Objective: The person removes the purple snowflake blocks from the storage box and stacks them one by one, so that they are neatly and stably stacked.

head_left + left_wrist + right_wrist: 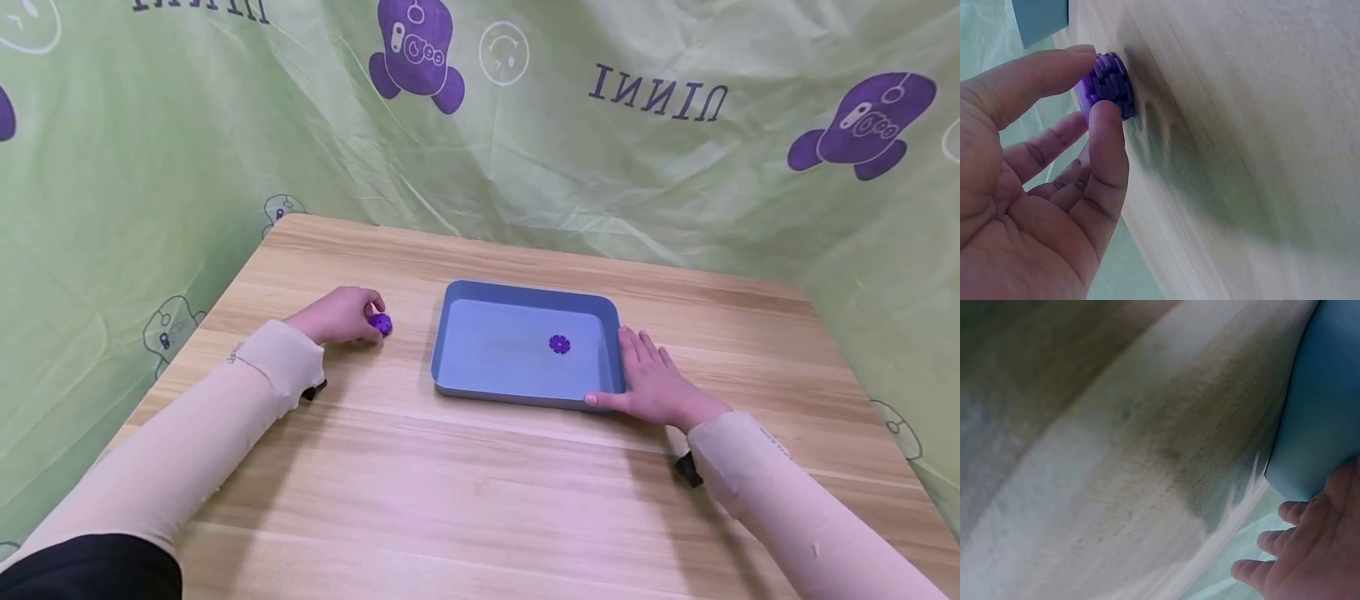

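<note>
Between the thumb and fingers of my left hand [341,315] is a short stack of purple notched discs, like snowflake building discs [382,324], left of the tray. The left wrist view shows several discs [1110,84] layered together, pinched right by the tabletop. A single purple notched disc [559,344] lies flat in the blue rectangular tray [495,392], right of its middle. My right hand [656,383] rests against the tray's right end, its fingers extended along the side wall and its thumb at the front right corner. In the right wrist view its palm is beside the blue tray wall [1319,406].
The tray stands near the middle of a light wood-grain table [450,500]. A green printed curtain [315,125] hangs behind the table and along both sides. Both forearms wear pale sleeves, with small black pieces under the wrists.
</note>
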The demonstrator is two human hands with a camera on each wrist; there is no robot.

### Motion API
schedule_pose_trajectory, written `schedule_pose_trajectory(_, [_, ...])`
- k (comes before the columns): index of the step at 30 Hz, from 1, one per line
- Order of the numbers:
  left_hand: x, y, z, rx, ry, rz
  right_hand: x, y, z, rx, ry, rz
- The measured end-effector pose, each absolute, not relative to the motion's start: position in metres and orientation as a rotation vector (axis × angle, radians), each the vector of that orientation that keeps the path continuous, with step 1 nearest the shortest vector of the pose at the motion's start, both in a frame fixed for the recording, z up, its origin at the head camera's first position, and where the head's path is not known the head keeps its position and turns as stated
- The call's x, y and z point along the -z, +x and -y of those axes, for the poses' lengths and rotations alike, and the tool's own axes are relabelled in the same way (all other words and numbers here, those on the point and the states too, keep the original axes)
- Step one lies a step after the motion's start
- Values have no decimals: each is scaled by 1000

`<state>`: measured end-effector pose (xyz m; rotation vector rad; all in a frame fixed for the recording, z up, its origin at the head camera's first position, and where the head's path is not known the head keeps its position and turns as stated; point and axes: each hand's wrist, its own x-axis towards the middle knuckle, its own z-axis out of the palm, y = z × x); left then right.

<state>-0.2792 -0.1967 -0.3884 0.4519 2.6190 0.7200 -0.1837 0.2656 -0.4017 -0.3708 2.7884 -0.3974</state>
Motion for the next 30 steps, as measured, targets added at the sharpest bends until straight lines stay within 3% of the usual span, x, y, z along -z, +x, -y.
schedule_pose_trajectory(30, [394, -281, 189, -628, 487, -2635, 401, -184, -266, 429, -364, -2784])
